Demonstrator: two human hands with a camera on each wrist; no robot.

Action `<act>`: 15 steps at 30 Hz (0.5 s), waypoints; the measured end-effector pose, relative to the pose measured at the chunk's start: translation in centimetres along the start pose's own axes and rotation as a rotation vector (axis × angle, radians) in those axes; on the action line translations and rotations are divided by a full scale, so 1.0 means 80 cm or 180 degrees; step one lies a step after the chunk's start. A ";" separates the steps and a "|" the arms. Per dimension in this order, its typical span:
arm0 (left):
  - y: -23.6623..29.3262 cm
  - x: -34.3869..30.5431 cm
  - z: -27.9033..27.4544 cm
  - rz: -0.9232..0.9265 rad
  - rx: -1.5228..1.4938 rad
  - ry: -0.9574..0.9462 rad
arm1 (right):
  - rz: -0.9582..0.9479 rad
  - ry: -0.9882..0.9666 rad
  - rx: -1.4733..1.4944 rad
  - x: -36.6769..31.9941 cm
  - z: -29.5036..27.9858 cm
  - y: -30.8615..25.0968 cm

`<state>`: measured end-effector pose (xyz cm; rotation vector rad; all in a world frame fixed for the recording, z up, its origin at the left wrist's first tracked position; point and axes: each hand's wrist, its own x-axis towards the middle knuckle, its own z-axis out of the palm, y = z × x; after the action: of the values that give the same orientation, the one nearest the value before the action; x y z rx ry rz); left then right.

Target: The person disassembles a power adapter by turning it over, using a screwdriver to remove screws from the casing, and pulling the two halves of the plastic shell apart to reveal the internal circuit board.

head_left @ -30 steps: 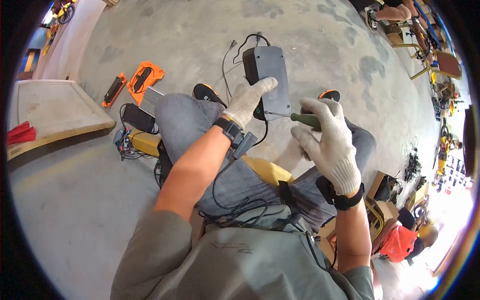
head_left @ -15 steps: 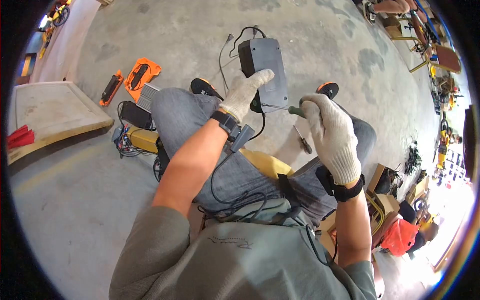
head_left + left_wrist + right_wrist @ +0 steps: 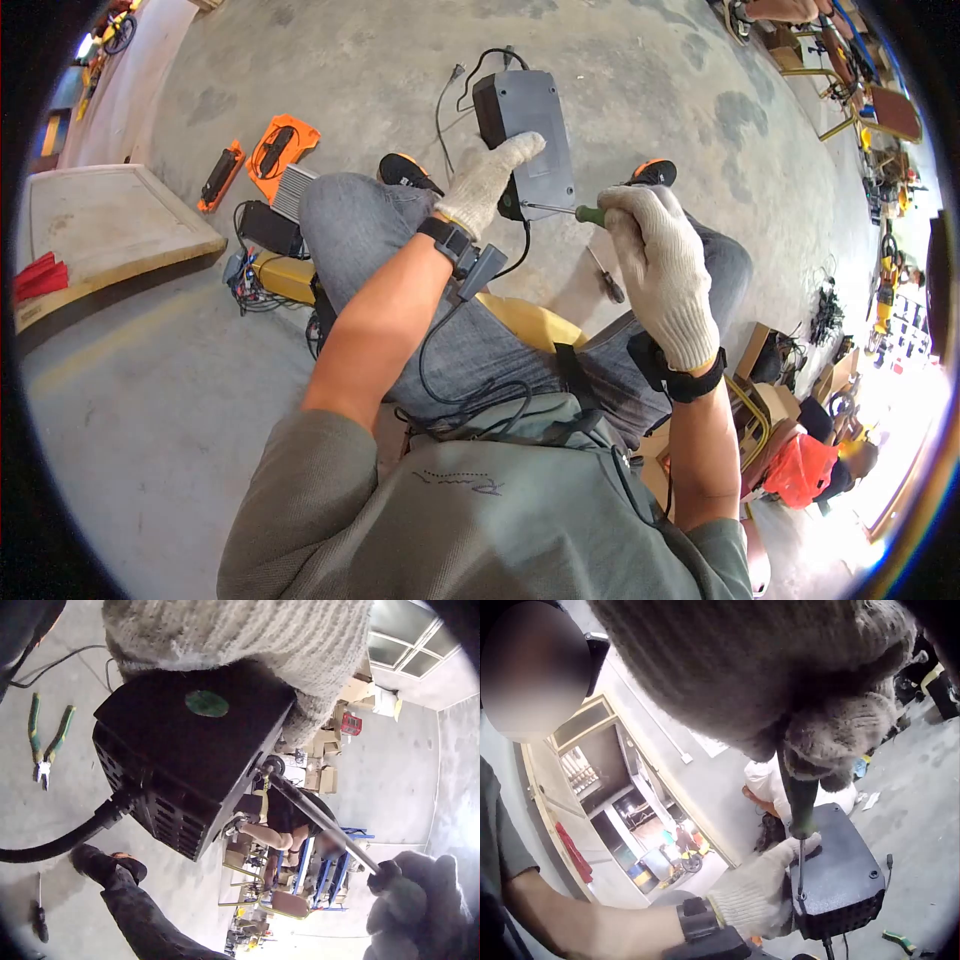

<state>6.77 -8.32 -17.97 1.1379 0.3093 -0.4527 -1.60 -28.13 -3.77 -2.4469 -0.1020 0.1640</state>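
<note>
A black box-shaped device (image 3: 538, 120) with corner screws is held up by my gloved left hand (image 3: 488, 180), its thumb lying across the flat face. My gloved right hand (image 3: 660, 265) grips the green handle of a screwdriver (image 3: 590, 215). The shaft reaches left to the device's near corner; in the right wrist view the screwdriver (image 3: 802, 862) meets a corner screw. In the left wrist view the device (image 3: 187, 742) shows a vented end with a cable and a green oval, and the right hand (image 3: 427, 907) holds the handle's end.
On the floor lie another screwdriver (image 3: 607, 278), green-handled pliers (image 3: 46, 742), orange parts (image 3: 285, 155) and a yellow box (image 3: 285, 280) with wires. A wooden panel (image 3: 115, 215) stands at left. Chairs and boxes are at right.
Both hands and the device have shifted slightly up in the head view. The right hand's fingers, spread earlier, have closed round the screwdriver handle. The floor screwdriver has come into sight.
</note>
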 end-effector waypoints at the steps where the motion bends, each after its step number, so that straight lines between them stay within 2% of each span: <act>1: -0.002 0.001 -0.001 -0.0004 -0.0004 0.0010 | -0.0310 0.0083 0.0001 -0.001 0.000 0.002; 2: -0.004 0.002 -0.001 -0.0011 -0.0029 0.0022 | -0.0622 0.0173 -0.0001 -0.001 0.000 0.003; 6: -0.002 0.003 -0.001 -0.0016 0.0032 0.0018 | -0.0707 0.0298 0.0132 0.000 0.005 -0.012; 8: -0.002 0.002 -0.001 -0.0026 0.0059 0.0033 | -0.0039 0.0284 0.0023 -0.004 0.005 -0.025; 13: 0.001 -0.002 0.000 -0.0035 -0.0021 0.0056 | -0.0270 0.0259 0.0258 -0.002 0.004 -0.003; 15: 0.003 -0.001 -0.001 -0.0265 -0.0004 0.0037 | -0.0261 0.0258 0.0332 -0.005 0.003 -0.003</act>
<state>6.78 -8.15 -17.75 1.1297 0.3682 -0.5192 -2.00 -27.81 -3.74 -2.3375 -0.1538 0.0331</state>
